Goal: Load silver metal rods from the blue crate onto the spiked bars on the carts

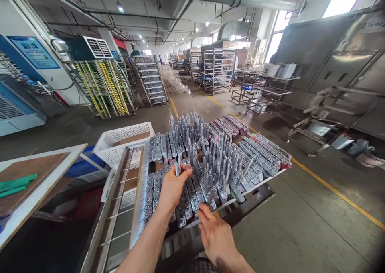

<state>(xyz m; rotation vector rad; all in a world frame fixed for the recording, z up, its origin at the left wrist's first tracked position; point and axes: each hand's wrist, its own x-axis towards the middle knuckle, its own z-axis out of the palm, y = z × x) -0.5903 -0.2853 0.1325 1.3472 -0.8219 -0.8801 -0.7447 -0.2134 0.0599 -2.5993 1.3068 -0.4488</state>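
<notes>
My left hand (173, 186) is closed around slim, grey, pointed pieces (178, 166), above rows of bars. My right hand (217, 235) is at the front edge of the table, its fingers curled against the near end of a speckled silver bar (201, 196). Long speckled bars (257, 156) lie side by side, some with reddish sides. Many more upright grey pointed pieces (210, 160) stand in the bars in the middle. What kind of pieces they are, I cannot make out.
Left of the bars stand a metal frame with cross rods (128, 180) and a white perforated crate (124, 138). A board with a green strip (18, 184) lies far left. Wheeled racks (150, 80) line the aisle. A metal trolley (319, 122) stands at right.
</notes>
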